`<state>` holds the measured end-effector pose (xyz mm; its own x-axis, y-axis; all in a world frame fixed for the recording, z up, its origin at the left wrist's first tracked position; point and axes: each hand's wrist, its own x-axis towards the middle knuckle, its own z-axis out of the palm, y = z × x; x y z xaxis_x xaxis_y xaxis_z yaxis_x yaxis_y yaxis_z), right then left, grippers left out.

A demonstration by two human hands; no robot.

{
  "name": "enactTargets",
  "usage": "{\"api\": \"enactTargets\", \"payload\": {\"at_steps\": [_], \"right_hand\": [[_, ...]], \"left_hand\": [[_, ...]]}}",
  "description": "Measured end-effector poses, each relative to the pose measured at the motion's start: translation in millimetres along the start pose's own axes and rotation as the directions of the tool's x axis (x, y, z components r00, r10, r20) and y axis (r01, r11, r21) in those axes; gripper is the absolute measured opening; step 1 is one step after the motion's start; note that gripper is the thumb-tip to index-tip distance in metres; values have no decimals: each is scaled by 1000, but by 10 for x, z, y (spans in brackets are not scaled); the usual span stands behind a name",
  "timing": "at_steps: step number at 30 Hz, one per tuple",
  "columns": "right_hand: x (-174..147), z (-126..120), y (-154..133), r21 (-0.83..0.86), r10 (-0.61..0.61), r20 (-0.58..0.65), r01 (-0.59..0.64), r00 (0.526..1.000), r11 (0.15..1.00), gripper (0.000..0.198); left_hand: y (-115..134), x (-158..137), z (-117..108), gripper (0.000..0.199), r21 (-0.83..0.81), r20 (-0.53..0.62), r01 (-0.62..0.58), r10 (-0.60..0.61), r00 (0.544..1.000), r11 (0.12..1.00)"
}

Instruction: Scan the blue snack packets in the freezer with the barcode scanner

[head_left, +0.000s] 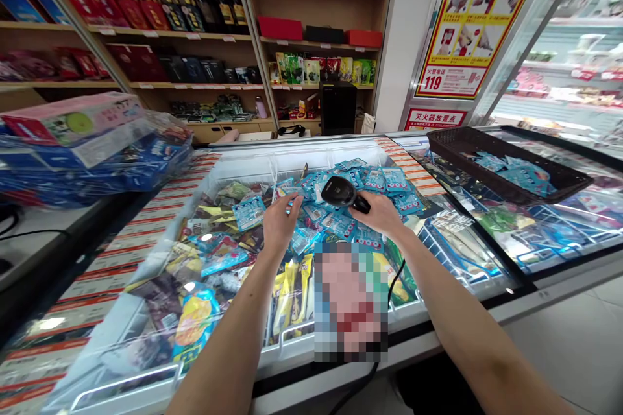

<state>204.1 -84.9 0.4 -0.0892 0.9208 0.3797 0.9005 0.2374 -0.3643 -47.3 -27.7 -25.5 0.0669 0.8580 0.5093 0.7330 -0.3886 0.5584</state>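
Observation:
My right hand (pixel 382 213) is wrapped round the handle of a black barcode scanner (pixel 338 192), whose head points left over a pile of small blue packets (pixel 341 224). Left of the scanner, my left hand (pixel 280 220) is closed, thumb and fingertips together at the pile's left side. Whether a packet is between those fingers I cannot make out. One blue packet (pixel 249 213) lies apart, just left of that hand. The packets rest on the glass top of a chest freezer (pixel 160 259), with colourful bagged goods visible beneath the glass.
A dark basket (pixel 549 165) with more blue packets stands on the freezer at the right. Plastic-wrapped boxes (pixel 87 142) are stacked at the left. The black cable (pixel 395 280) hangs over the front edge. Shelves (pixel 316 6) line the back. A blurred patch covers the front middle.

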Motion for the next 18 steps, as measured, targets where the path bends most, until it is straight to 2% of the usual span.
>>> {"api": "enactTargets", "payload": {"at_steps": [4,6,8,14,18], "right_hand": [[-2,-8,1,63,-4,-9,5,1000,998,34],[-2,-22,-6,100,-8,-21,10,1000,995,35],[-2,-42,-18,140,-9,-32,14,999,990,35],[-23,-113,-82,325,-60,-59,76,996,942,32],[-31,-130,-123,337,-94,-41,102,995,936,27]], "left_hand": [[-127,23,35,43,-254,-23,156,-168,986,954],[-189,41,58,52,-361,-54,182,-215,975,915],[-221,58,76,58,-415,-59,175,-218,974,893],[-192,69,100,46,-530,0,191,-225,974,826],[-208,71,124,45,-564,1,210,-253,967,798]]}}
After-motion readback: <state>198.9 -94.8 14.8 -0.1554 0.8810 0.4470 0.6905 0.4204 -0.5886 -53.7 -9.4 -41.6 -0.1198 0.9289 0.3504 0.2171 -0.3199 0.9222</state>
